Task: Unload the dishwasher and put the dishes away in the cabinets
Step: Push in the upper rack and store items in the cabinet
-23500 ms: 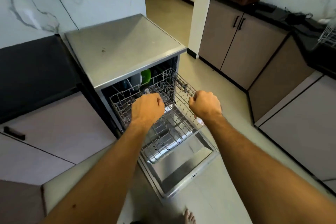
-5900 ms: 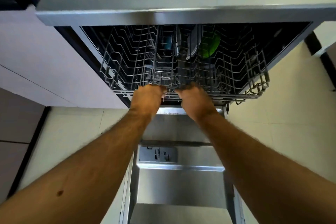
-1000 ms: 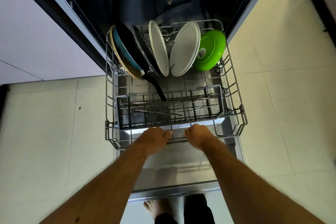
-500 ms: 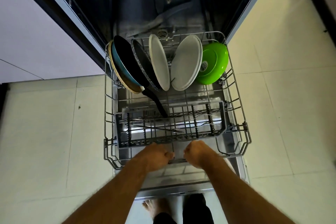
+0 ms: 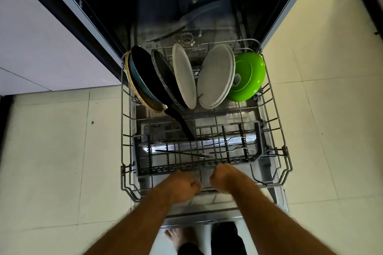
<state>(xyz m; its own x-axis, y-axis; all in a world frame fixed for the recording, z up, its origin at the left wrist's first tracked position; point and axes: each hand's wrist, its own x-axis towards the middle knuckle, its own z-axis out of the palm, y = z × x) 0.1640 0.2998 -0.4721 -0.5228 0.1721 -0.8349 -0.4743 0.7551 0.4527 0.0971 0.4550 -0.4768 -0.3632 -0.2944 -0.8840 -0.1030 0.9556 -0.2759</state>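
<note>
Left hand (image 5: 182, 187) and right hand (image 5: 222, 178): grip closed on front rail of grey wire lower rack (image 5: 277, 130). Pull level, evenly; standing white plates (image 5: 215, 76) and green bowl (image 5: 248, 76) at rear may rattle.

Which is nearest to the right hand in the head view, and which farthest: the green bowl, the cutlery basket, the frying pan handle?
From the right hand, which grips the front rim of the lower rack:
1. Cutlery basket, just behind the hand at the rack's front.
2. Frying pan handle, mid-rack, toward the left.
3. Green bowl, back right corner of the rack.
</note>
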